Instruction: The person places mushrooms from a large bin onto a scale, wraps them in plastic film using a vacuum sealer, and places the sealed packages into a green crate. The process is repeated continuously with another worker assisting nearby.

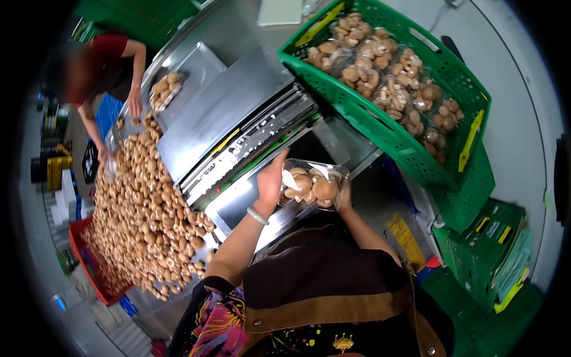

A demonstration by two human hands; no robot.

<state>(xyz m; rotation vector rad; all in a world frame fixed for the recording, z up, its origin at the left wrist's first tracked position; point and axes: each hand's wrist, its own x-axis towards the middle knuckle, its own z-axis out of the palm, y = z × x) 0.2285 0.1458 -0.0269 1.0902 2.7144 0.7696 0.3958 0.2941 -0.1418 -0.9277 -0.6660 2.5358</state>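
Between my two hands is a clear plastic-wrapped pack of brown mushrooms (324,189). My left hand (270,182), with a pale bangle at the wrist, presses on the pack's left side, thumb up. On the other side my right hand (345,196) grips the right end, its fingers partly hidden by the pack. Both hands are over the front of a metal wrapping machine (232,116). White scraps lie along the machine's slotted bar (250,140). Two white patches show on the pack's film.
A green plastic crate (330,96) at upper right holds several wrapped mushroom packs. Loose mushrooms (147,196) are heaped on the left, above a red bin (89,272). Across the heap, a co-worker's hand (134,101) reaches near a filled tray (165,91). Stacked green crates (473,241) stand at right.
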